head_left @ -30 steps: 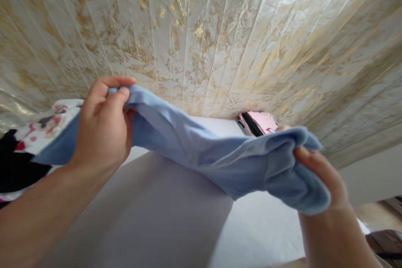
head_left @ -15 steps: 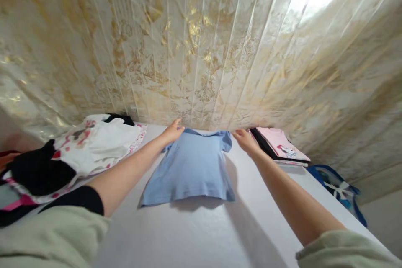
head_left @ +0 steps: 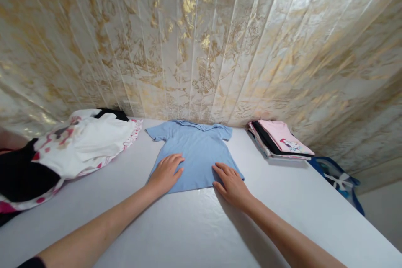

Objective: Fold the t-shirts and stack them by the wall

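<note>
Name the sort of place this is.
Likely a room in a home, though a small workroom is possible. It shows in the gold-patterned backdrop behind a broad white surface, the blue shirt spread on it, and the folded clothes stacked to the right.

You get soft, fairly bright light, with white glare on the gold-patterned backdrop (head_left: 201, 50) at upper right. A soft shadow runs from your right hand (head_left: 231, 185) down the worktop (head_left: 326, 209); wide-angle distortion stretches the edges.
</note>
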Demonstrator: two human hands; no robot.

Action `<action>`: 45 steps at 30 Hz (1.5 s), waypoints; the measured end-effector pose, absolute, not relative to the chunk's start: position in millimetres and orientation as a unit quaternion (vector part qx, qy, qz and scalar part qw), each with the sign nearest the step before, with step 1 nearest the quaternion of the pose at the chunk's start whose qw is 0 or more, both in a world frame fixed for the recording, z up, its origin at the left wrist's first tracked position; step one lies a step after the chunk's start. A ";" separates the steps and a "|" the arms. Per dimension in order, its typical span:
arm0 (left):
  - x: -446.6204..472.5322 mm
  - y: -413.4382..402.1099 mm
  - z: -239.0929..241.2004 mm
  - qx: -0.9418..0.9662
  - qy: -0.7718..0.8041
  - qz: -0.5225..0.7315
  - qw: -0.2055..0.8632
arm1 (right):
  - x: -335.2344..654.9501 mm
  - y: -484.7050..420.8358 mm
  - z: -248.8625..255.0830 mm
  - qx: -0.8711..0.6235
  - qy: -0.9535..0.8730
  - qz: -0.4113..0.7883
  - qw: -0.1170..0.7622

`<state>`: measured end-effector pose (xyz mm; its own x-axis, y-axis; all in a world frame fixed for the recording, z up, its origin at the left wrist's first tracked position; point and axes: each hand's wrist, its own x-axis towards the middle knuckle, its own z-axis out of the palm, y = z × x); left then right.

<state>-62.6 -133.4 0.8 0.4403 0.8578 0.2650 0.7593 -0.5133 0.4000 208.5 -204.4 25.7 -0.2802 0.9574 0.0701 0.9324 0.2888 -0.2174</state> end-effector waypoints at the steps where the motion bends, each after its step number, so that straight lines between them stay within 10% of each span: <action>1: -65.2 -135.7 1.1 0.842 0.477 0.222 0.116 | 215.8 -208.5 29.0 -0.580 -0.807 0.072 0.090; 11: -66.0 -148.7 15.1 0.830 0.483 0.245 0.129 | 244.6 -222.1 39.6 -0.643 -0.764 0.000 0.052; 22: -76.1 -194.0 54.6 0.829 0.520 0.136 0.152 | 223.4 -279.1 98.7 -0.555 -0.770 0.310 -0.049; 33: -46.0 -61.2 27.4 0.780 0.602 0.171 0.027 | 189.4 -135.8 49.9 -0.630 -0.776 -0.027 0.012; 45: -63.8 -24.2 13.8 0.805 0.567 0.165 0.056 | 195.7 -85.0 37.2 -0.681 -0.732 -0.001 -0.005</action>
